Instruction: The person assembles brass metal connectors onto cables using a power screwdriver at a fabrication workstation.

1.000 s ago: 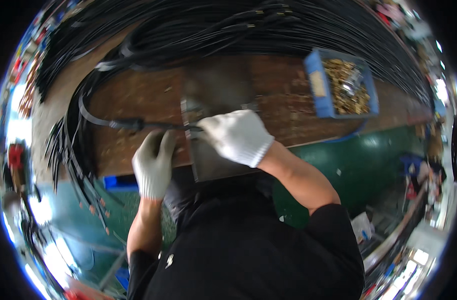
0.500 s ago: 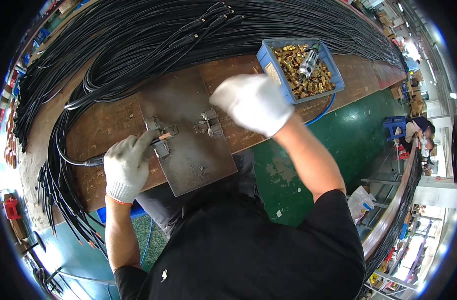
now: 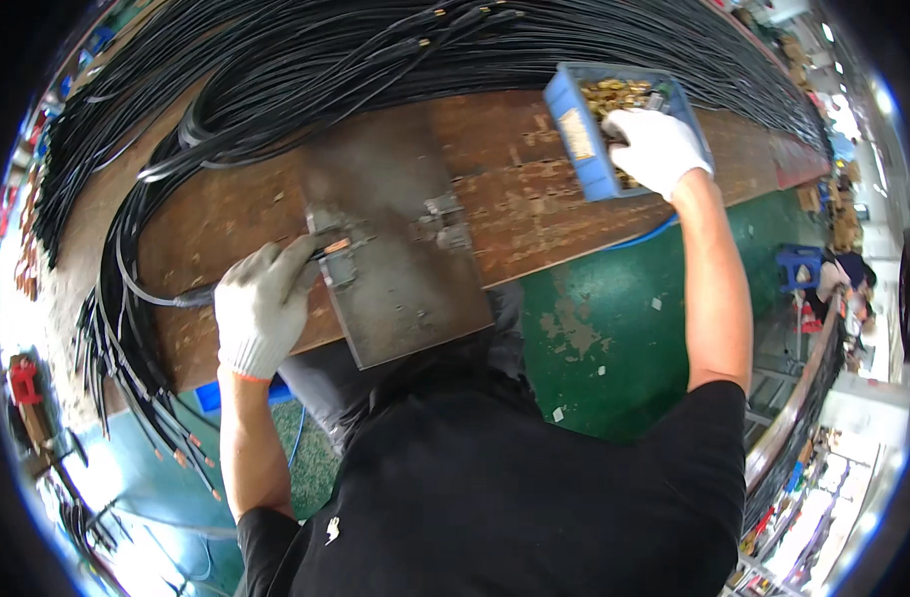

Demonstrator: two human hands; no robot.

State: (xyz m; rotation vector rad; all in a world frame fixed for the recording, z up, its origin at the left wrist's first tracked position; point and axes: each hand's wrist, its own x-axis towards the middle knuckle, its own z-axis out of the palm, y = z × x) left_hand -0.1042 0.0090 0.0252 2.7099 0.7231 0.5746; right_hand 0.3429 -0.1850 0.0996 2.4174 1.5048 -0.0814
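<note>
My left hand (image 3: 264,306), in a white knit glove, is closed around a black cable (image 3: 198,298) at the left of the bench. The cable's bare copper end (image 3: 337,245) points right, over a small metal fixture (image 3: 341,269) on a dark steel plate (image 3: 405,303). A second fixture (image 3: 447,223) sits across the plate. My right hand (image 3: 662,151), gloved too, is down in a blue bin (image 3: 601,187) among brass fittings (image 3: 614,95); its fingertips are partly hidden. Beside it in the bin lies a cylindrical tool (image 3: 659,100), mostly covered by the hand.
A long bundle of black cables (image 3: 305,60) runs along the back of the wooden bench (image 3: 514,189). More cable ends with copper tips (image 3: 180,458) hang off its left side. A blue hose (image 3: 642,237) emerges below the bin. Green floor (image 3: 614,318) shows at the right.
My right hand has moved from above the plate, right and away from me, into the bin. My left hand keeps its hold on the cable. The whole view has shifted slightly.
</note>
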